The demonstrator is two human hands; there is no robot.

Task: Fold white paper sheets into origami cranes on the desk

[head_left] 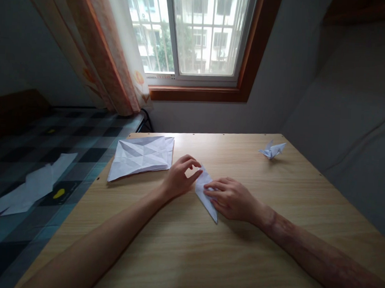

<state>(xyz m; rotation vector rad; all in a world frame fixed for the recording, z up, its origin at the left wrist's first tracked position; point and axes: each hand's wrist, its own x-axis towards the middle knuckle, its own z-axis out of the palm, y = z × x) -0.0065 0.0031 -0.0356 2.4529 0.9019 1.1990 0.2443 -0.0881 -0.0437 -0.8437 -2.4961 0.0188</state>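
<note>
A narrow piece of folded white paper (pixel 205 198) lies slantwise on the wooden table, its lower end tapering to a sharp point. My left hand (pixel 182 176) is at the paper's upper tip, thumb and forefinger closed around that corner in a pinch. Across the middle of the same paper rests my right hand (pixel 233 198), its bent fingers and thumb holding the paper against the tabletop. Part of the folded paper is hidden beneath the right fingers.
Creased white sheets (pixel 142 154) lie at the table's back left. A small folded paper figure (pixel 272 150) stands at the back right. Beside the table, a bed with a checked cover (pixel 90 155) carries more white paper (pixel 36 186). A window (pixel 205 36) and curtain (pixel 97 38) are behind.
</note>
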